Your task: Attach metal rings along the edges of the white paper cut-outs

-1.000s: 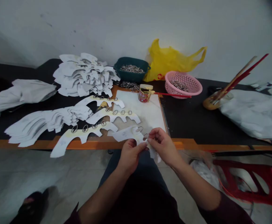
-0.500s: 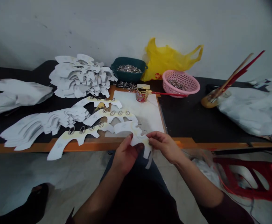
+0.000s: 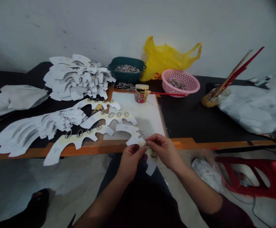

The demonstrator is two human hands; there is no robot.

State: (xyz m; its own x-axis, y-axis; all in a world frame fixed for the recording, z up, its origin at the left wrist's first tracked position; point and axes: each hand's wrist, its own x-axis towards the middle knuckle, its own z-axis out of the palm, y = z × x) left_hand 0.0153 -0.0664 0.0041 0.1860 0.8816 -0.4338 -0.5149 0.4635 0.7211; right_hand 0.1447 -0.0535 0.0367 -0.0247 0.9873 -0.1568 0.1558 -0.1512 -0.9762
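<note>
You report: your left hand [image 3: 130, 163] and right hand [image 3: 163, 150] pinch a white die-cut strip [image 3: 133, 132] with metal rings [image 3: 154, 154] between their fingers [image 3: 153, 139], over the worktop's [image 3: 187, 123] front edge. 3 ringed strips [image 3: 109, 118] lie just beside it.

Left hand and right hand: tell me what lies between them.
In the head view, a white cutout with metal rings lies between the left hand and right hand.
</note>
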